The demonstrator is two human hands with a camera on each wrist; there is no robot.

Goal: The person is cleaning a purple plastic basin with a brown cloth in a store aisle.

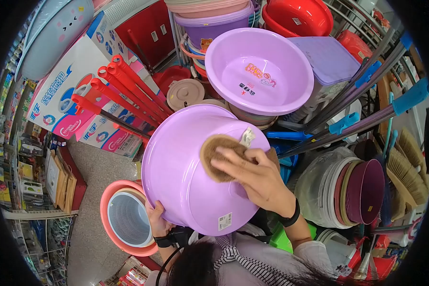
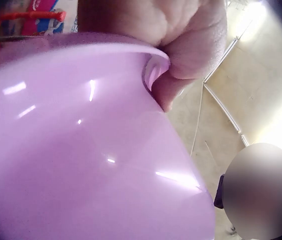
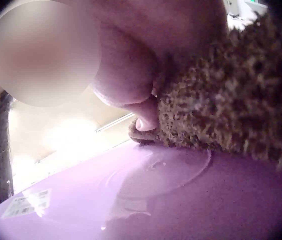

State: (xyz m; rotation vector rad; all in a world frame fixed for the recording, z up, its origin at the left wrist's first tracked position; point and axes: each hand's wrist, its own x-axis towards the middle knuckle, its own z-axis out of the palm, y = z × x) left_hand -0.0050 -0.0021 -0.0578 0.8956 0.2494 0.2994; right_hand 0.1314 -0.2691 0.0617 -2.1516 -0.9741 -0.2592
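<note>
A purple basin (image 1: 176, 157) is tilted with its underside facing up in the head view; a barcode label is on it. The left hand (image 1: 158, 220) grips its rim at the lower left, and in the left wrist view the left hand (image 2: 156, 30) has its thumb hooked over the rim (image 2: 106, 48). The right hand (image 1: 257, 178) holds a brown fuzzy cloth or pad (image 1: 219, 157) against the basin's underside. From the right wrist view, the right hand (image 3: 131, 65) pinches the brown pad (image 3: 231, 100), which touches the basin (image 3: 156, 200).
Another purple basin (image 1: 260, 71) tops a stack beyond. Red-handled poles (image 1: 128, 90) and a printed box (image 1: 71, 86) stand left, nested baskets (image 1: 128, 219) on the floor lower left. Blue-capped poles (image 1: 348, 124) and stacked buckets (image 1: 362, 190) are at the right.
</note>
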